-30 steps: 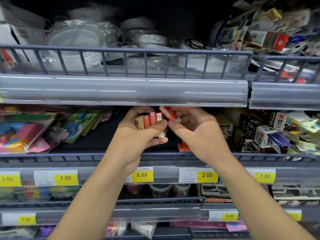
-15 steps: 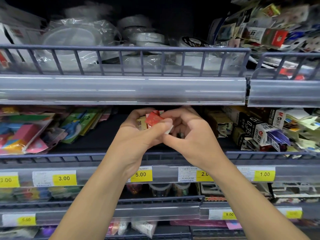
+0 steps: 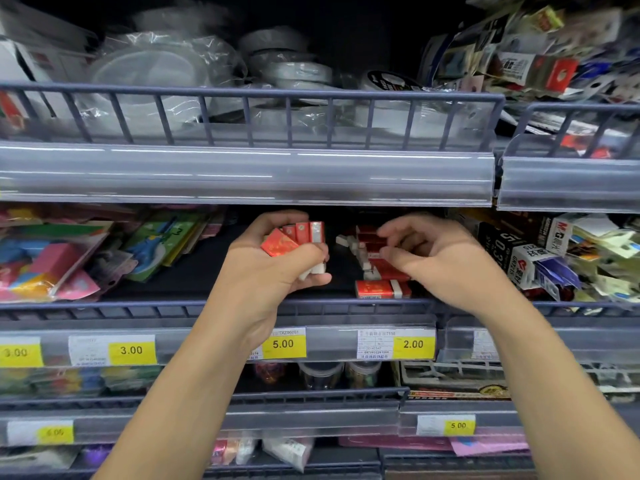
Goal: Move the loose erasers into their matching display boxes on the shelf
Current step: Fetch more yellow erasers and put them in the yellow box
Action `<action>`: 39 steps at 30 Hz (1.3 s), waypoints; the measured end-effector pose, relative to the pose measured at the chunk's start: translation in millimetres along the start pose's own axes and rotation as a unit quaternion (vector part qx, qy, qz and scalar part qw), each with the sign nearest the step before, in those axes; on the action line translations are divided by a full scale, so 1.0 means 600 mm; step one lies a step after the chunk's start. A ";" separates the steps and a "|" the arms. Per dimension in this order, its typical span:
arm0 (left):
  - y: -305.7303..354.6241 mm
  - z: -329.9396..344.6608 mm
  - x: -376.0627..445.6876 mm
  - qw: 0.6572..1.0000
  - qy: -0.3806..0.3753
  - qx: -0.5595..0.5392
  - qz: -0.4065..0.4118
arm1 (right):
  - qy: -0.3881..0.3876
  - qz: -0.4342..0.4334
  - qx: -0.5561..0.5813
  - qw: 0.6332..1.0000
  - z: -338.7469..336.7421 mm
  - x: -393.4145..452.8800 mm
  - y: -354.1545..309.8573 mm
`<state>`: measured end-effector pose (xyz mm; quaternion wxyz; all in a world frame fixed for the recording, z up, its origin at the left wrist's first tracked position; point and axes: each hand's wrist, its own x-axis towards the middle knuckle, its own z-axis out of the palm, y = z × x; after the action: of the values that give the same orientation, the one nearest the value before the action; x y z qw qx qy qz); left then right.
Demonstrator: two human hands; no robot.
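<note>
Hands part now: the right hand [image 3: 446,261] leaves the left hand [image 3: 273,268] and its bundle of erasers [image 3: 298,237], fingers reaching onto the loose erasers [image 3: 375,258] on the shelf.

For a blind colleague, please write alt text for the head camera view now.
The left hand grips a bunch of small red-sleeved white erasers, while the right hand reaches, fingers curled, to a pile of loose red-sleeved erasers on the dark middle shelf. Yellow price tags line the grey shelf rail below.
</note>
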<state>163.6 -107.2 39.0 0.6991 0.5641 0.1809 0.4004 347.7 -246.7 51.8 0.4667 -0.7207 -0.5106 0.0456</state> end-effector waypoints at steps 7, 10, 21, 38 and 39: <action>-0.001 0.001 0.005 1.000 -0.003 -0.006 -0.001 | -0.119 0.054 -0.144 0.981 -0.027 0.000 0.008; -0.001 0.001 0.005 1.000 -0.005 -0.007 0.000 | -0.183 0.033 -0.203 0.961 -0.023 -0.002 0.004; 0.002 0.000 0.003 1.000 -0.008 -0.010 -0.013 | -0.231 0.017 -0.216 0.949 -0.017 0.018 0.001; 0.007 -0.001 -0.001 0.999 -0.040 -0.016 -0.001 | 0.015 -0.054 0.260 0.964 0.082 -0.008 -0.068; 0.008 -0.001 -0.001 0.999 -0.039 -0.023 -0.002 | 0.014 -0.059 0.257 0.965 0.083 -0.010 -0.069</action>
<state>160.9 -106.9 43.0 0.7190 0.5629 0.1457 0.3807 289.4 -218.2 51.1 0.6451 -0.5459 -0.5166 0.1377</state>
